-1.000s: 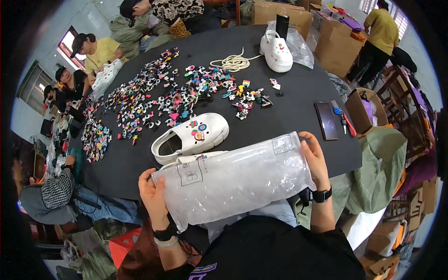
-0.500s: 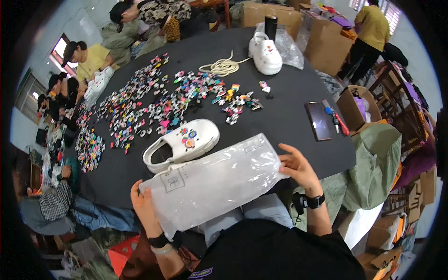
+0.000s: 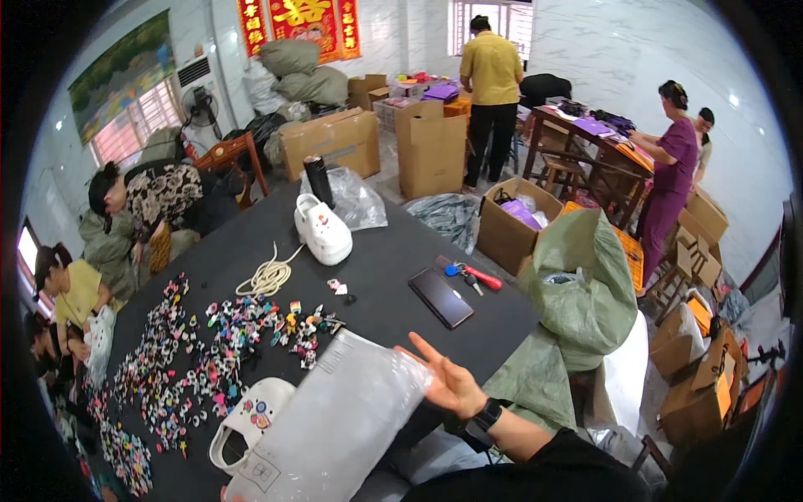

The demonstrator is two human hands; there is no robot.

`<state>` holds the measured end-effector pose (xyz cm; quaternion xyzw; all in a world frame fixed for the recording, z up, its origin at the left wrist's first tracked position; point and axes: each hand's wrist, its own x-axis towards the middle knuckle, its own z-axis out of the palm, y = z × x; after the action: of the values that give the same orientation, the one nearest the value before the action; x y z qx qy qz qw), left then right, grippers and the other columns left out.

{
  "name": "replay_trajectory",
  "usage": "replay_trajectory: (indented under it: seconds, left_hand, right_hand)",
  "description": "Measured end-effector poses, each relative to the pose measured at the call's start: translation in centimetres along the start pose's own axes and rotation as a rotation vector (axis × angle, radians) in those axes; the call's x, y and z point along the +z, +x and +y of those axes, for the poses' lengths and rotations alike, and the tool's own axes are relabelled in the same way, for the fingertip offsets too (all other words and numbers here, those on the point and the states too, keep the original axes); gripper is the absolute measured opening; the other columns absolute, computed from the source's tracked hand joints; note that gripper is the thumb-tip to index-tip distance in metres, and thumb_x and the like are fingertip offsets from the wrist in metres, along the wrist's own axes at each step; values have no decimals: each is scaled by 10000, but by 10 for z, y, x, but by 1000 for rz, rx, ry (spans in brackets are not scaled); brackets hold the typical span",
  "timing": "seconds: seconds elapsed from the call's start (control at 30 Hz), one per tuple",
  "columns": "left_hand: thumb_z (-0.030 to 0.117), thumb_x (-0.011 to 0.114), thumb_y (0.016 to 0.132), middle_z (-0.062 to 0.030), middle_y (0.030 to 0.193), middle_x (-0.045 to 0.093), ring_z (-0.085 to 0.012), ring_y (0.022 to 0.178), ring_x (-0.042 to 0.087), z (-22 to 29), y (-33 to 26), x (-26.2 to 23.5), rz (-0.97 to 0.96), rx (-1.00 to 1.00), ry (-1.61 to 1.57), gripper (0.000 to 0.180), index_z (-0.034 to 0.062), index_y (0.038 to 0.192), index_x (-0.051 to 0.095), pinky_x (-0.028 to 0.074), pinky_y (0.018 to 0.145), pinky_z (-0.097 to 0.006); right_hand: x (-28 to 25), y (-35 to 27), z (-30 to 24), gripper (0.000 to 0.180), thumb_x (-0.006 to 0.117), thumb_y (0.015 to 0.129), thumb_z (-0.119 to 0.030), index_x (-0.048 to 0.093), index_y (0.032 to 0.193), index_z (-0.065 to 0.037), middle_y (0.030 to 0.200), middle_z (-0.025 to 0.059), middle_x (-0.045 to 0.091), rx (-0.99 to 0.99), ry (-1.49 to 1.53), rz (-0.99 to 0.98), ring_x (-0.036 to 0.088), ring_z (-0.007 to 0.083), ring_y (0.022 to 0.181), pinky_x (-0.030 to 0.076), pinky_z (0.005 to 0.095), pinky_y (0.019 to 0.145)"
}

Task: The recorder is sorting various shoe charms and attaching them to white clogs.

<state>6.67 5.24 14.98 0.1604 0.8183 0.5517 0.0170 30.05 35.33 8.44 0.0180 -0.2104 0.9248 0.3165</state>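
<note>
Over the flat black worktop's [image 3: 381, 289] near side, a long, cloudy plastic bag [image 3: 343, 410] slants beside a white, round-toed clog [image 3: 259, 406]. The right hand [image 3: 456, 386] spreads its fingers wide at the bag's edge, maybe to steady floppy plastic. The left hand [image 3: 224, 494] barely shows; I can't tell its grip.

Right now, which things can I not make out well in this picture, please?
All in the head view:
Left hand: mostly cut off by the lower edge, so its grip cannot be told.
Plastic bag: its near end is cut off by that same edge.
White clog beside the bag: partly hidden by it.
Small charms: many designs are too small to tell.
</note>
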Motion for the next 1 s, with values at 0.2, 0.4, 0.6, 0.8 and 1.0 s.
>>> replay_trajectory:
  seconds: [0.2, 0.4, 0.6, 0.8, 1.0]
  left_hand:
    - [386, 480, 970, -312, 1147, 529, -364, 1056, 515, -5, -17, 46, 80, 104, -162, 594, -159, 1206, 466, 390, 951, -409]
    - [328, 489, 983, -295, 1151, 542, -376, 1032, 536, -1, -33, 57, 184, 331, -91, 505, -129, 1197, 480, 404, 930, -429]
    - [223, 663, 875, -216, 1174, 535, -255, 1000, 556, -81, -14, 13, -511, 148, 61, 559, -36, 1301, 410, 444, 866, -372]
    - [66, 761, 730, -181, 1303, 442, -314, 1193, 482, -24, -27, 18, -702, 176, -268, 928, 33, 1450, 175, 436, 961, -386]
    - [111, 718, 828, -219, 1329, 413, -291, 1121, 519, -60, -8, 21, -648, 458, -12, 913, 11, 1470, 77, 439, 904, -342]
  right_hand:
    - [-25, -22, 75, 924, 720, 791, -460, 227, 1476, -87, 1492, 120, 319, 231, 115, -206, 287, 231, 1388, 211, 424, 1143]
    - [12, -5, 74, 636, 715, 859, -228, 409, 1367, 2, 1340, 108, 499, 366, -336, 383, 494, 195, 1200, 391, 330, 1018]
    - [98, -8, 18, 559, 720, 858, -258, 501, 1297, 10, 1240, 94, 577, 307, -752, 505, 519, 170, 1148, 414, 311, 970]
    - [80, -11, 26, 416, 670, 902, -232, 547, 1223, 1, 1140, 77, 614, 236, -1006, -143, 534, 142, 1048, 445, 298, 903]
    - [86, -11, 45, 376, 626, 933, -242, 548, 1200, 11, 1099, 71, 604, 231, -951, -233, 526, 131, 1027, 447, 291, 881]
